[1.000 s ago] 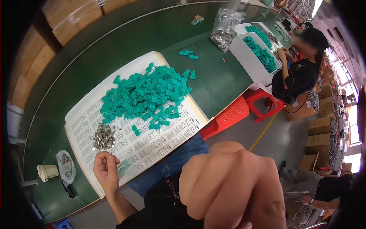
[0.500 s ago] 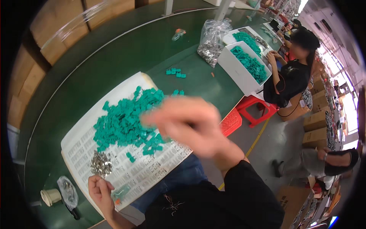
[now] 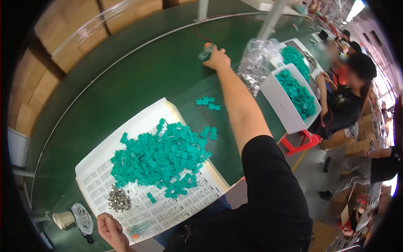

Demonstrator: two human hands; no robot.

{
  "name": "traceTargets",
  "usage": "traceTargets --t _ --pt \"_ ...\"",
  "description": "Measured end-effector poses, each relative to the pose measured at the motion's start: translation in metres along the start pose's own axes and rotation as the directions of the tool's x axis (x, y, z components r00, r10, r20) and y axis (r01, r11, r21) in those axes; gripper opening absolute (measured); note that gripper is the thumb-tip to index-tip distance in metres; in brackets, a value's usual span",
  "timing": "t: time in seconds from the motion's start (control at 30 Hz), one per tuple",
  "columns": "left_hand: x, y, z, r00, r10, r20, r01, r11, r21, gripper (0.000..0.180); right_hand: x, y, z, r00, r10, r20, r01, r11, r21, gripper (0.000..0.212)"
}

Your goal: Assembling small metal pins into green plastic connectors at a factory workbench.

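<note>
My right arm stretches far across the green table. At its end my right hand (image 3: 218, 59) has its fingers apart beside a small clear bottle-like thing with an orange end (image 3: 205, 52); whether the fingertips touch it I cannot tell. My left hand (image 3: 111, 231) rests at the near left edge of a printed paper sheet (image 3: 94, 191), fingers curled in and pressed together. What they hold, if anything, is hidden. Beside it lies a similar clear, orange-ended thing (image 3: 138, 230). A heap of green plastic pieces (image 3: 157, 155) and a small pile of metal pieces (image 3: 119, 199) lie on the sheet.
Several loose green pieces (image 3: 208, 102) lie beyond the sheet. At right stand a clear bag of metal pieces (image 3: 254, 67) and a white box of green pieces (image 3: 282, 101), near a co-worker (image 3: 348, 96). A cup (image 3: 64, 220) and plastic bag (image 3: 82, 218) sit at left.
My right hand has moved from over the green heap to the far clear thing with the orange end. My left hand stays by the sheet's near edge. The whole view has shifted slightly.
</note>
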State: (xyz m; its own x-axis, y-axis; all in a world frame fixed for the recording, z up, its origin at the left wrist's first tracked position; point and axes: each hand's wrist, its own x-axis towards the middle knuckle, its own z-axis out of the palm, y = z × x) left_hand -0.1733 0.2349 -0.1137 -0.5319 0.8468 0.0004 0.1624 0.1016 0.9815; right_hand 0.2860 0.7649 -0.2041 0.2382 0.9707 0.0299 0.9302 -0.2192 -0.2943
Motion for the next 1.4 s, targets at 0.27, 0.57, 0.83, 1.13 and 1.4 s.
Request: traceTargets --t 0.27,0.57,0.83,1.13,1.4 --pt "-0.012 0.009 0.015 0.995 -0.033 -0.097 0.037 0.998 0.041 0.021 0.03 -0.01 0.017 0.994 -0.106 0.0 0.104 0.975 0.195 0.116" --pt "-0.004 0.012 0.026 0.996 -0.056 0.065 0.064 0.989 -0.13 0.03 -0.01 -0.055 -0.003 0.991 -0.12 -0.057 0.13 0.791 0.599 0.102" --pt "0.071 0.044 0.081 0.978 -0.092 0.187 0.133 0.967 -0.219 0.026 -0.323 -0.143 -0.074 0.764 -0.501 -0.406 0.552 0.18 0.814 0.104" --pt "0.124 0.115 0.08 0.827 -0.039 0.562 0.088 0.994 -0.06 0.036 -0.486 -0.179 -0.069 0.812 -0.508 -0.288 0.506 0.365 0.781 0.107" --pt "0.096 0.109 0.028 0.888 0.122 0.444 -0.075 0.99 -0.121 0.026 -0.521 -0.212 -0.048 0.672 -0.603 -0.431 0.669 0.244 0.702 0.1"
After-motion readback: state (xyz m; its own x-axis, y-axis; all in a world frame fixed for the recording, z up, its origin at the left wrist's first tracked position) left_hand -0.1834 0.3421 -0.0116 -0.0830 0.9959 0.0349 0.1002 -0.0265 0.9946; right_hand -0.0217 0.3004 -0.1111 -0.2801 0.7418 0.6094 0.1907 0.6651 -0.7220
